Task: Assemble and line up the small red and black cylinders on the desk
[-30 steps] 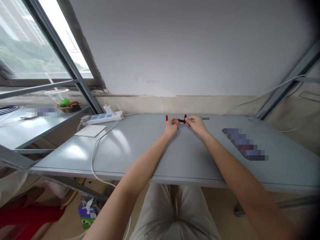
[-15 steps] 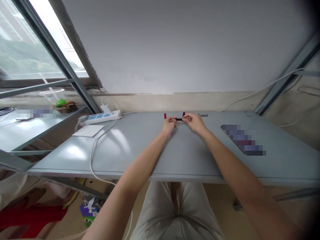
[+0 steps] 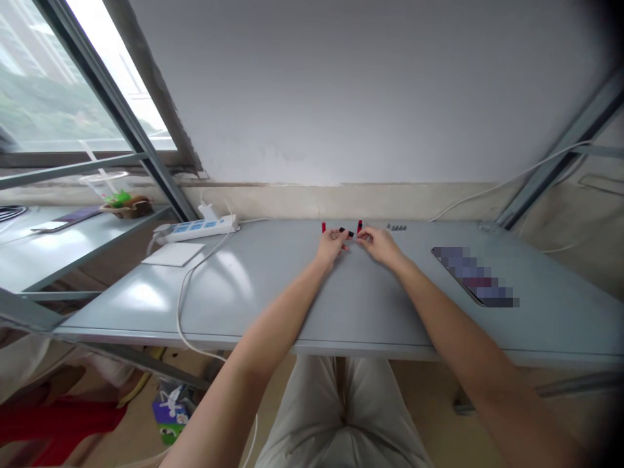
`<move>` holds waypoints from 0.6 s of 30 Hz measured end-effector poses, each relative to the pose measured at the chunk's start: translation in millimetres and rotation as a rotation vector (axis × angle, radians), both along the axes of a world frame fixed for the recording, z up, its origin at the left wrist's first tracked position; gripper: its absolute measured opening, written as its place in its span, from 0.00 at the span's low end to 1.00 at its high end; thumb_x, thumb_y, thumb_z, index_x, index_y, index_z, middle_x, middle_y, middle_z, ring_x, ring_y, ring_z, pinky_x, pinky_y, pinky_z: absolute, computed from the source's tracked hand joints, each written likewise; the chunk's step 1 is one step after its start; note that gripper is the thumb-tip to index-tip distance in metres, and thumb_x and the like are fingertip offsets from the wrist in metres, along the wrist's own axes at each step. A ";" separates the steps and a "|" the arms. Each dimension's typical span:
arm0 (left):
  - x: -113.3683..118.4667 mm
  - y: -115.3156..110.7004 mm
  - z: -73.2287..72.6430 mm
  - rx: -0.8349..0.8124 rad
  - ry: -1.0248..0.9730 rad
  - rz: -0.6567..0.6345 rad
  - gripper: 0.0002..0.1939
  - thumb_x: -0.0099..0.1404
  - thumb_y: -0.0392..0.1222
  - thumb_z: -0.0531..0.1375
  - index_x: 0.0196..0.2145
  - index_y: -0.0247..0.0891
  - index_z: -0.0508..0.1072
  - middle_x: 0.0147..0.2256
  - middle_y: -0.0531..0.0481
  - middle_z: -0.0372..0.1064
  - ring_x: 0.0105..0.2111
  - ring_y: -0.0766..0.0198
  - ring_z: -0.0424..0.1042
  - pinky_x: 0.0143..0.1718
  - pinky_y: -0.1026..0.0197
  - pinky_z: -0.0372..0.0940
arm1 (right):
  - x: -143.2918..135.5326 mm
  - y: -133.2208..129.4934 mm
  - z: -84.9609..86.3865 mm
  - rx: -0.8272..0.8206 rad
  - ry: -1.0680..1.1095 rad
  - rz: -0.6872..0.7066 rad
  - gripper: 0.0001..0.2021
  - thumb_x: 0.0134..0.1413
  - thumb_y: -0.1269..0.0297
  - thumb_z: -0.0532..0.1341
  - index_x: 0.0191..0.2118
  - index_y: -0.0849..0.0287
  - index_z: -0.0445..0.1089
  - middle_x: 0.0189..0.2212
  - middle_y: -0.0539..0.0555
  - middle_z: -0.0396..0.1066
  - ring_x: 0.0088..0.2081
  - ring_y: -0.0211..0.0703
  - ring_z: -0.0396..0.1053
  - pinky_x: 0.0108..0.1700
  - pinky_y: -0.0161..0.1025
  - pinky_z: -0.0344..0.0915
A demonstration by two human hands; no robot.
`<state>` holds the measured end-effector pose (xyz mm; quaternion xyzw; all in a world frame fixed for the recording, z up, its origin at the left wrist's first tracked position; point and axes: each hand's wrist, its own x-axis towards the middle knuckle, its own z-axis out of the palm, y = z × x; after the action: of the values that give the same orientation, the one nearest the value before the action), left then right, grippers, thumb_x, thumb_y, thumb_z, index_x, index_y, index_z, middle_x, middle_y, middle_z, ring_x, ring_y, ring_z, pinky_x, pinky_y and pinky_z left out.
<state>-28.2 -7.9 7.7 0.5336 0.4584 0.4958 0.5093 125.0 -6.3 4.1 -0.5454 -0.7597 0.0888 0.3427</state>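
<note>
My left hand (image 3: 332, 244) is closed around a short black rod-like piece (image 3: 346, 232), which sticks out past the fingertips toward the right. A bit of red shows below those fingers. Just to the right, my right hand (image 3: 377, 244) has its thumb and fingertips pinched together, a small gap from the black piece; whatever is in the pinch is too small to make out. Behind the left hand stands a small red cylinder (image 3: 324, 227). Another, red and black (image 3: 359, 225), stands behind the right fingertips. Several tiny dark parts (image 3: 398, 228) lie in a row farther right.
A phone-like flat device (image 3: 472, 276) lies on the grey desk (image 3: 365, 305) at the right. On the left are a white power strip (image 3: 199, 227), a flat white square (image 3: 173, 254) and a white cable (image 3: 179, 305) hanging over the front edge. A wall (image 3: 341, 97) rises behind.
The black piece was level between both hands; now it tilts in my left hand. My right fingertips have come slightly away from it. The view has shifted a little.
</note>
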 end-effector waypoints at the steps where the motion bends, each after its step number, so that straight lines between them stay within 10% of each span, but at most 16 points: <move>1: -0.2 -0.5 0.4 0.007 0.004 -0.020 0.07 0.62 0.39 0.57 0.36 0.32 0.66 0.36 0.43 0.72 0.18 0.77 0.63 0.17 0.71 0.51 | 0.0 -0.2 -0.2 0.002 -0.003 0.001 0.08 0.50 0.67 0.59 0.37 0.59 0.72 0.34 0.54 0.73 0.33 0.40 0.67 0.37 0.35 0.59; 12: -4.3 7.8 -5.2 0.054 0.048 0.071 0.07 0.59 0.40 0.58 0.32 0.33 0.68 0.33 0.44 0.71 0.20 0.74 0.62 0.22 0.68 0.56 | 2.2 -0.6 -0.8 -0.017 -0.204 -0.137 0.07 0.48 0.66 0.62 0.34 0.58 0.74 0.35 0.57 0.73 0.38 0.46 0.68 0.40 0.39 0.60; 18: -2.2 16.9 -16.4 0.274 0.450 0.121 0.05 0.54 0.38 0.61 0.26 0.34 0.69 0.28 0.48 0.69 0.28 0.68 0.66 0.34 0.64 0.62 | 9.1 6.4 -12.1 -0.170 -0.107 -0.311 0.07 0.47 0.66 0.62 0.35 0.59 0.74 0.31 0.55 0.74 0.34 0.43 0.70 0.36 0.36 0.61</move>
<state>-30.4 9.1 -8.7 0.6660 0.5195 0.4517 0.2873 134.1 0.0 -8.0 -0.6871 -0.6732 0.0697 0.2642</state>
